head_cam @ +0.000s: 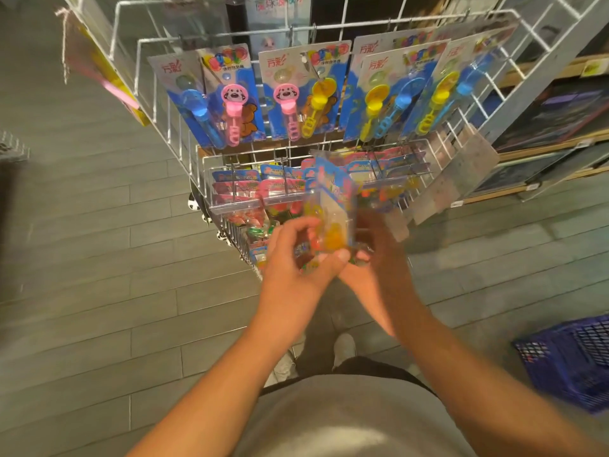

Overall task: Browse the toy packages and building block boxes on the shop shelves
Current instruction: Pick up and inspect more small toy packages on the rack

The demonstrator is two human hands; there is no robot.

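Both hands pinch one blister toy pack (333,222), w/ my left hand (298,255) & right hand (379,255) at its bottom edge, just in front of wire rack (184,133)'s lower hooks. Blue basket (573,357) sits well off to the right.

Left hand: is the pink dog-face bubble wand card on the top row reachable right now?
Probably not yet: the left hand grips the blister pack along with the right hand. The pink wand card hangs unobstructed above, so once it lets go the path looks free.

White wire rack (171,127) – glossy plastic blister packs (211,94).
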